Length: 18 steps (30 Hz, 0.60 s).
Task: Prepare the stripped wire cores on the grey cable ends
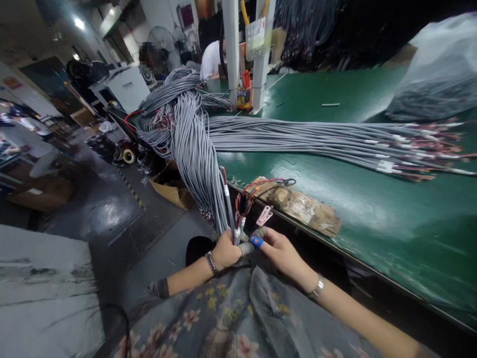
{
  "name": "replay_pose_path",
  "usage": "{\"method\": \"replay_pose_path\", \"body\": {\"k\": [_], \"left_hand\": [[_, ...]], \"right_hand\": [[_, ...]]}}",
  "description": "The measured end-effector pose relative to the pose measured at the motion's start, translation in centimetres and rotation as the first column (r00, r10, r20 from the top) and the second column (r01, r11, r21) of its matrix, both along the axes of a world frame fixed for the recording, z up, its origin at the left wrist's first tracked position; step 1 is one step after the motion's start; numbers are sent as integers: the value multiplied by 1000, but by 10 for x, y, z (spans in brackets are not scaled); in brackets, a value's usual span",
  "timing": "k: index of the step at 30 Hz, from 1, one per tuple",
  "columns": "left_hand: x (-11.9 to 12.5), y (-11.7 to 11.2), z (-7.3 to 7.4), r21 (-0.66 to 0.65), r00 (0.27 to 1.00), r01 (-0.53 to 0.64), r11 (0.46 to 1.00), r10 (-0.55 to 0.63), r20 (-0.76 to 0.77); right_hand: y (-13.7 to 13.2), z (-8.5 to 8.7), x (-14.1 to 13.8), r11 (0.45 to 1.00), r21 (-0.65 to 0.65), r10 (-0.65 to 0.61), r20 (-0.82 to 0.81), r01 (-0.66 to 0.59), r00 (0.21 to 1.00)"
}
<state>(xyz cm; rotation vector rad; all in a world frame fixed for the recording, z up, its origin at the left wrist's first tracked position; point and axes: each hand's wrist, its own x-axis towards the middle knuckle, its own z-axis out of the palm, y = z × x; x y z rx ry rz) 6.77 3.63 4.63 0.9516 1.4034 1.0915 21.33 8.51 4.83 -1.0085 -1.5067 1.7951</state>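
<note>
My left hand (pixel 225 250) is closed around the ends of a few grey cables (pixel 230 206) that stand up from it, with white sleeves and red and black wire tips. My right hand (pixel 278 251), with blue tape on one fingertip, pinches the same cable ends from the right. Both hands sit over my lap, just below the edge of the green table (pixel 335 199). A thick bundle of grey cables (pixel 194 144) hangs off the table edge right above my left hand.
More grey cables (pixel 316 139) lie stretched across the table to the right, ending in red and white tips. A worn wooden block (pixel 298 206) with a pink clip sits at the table edge. A plastic bag (pixel 436 74) lies far right. People work in the background.
</note>
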Motion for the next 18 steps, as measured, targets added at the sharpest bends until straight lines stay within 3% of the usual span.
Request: {"method": "replay_pose_path", "body": {"k": [7, 10, 15, 18], "left_hand": [[-13, 8, 9, -140, 961, 276, 951, -275, 27], [-16, 9, 6, -145, 949, 314, 938, -312, 36], [-7, 6, -1, -91, 992, 89, 992, -80, 98], [0, 6, 1, -92, 986, -84, 992, 97, 139]], "right_hand": [[1, -5, 0, 994, -106, 29, -56, -35, 998], [3, -6, 0, 996, -87, 10, -58, -15, 998], [3, -10, -2, 979, -202, -33, -54, 22, 998], [2, -12, -3, 953, -302, -60, -76, 34, 995]]}}
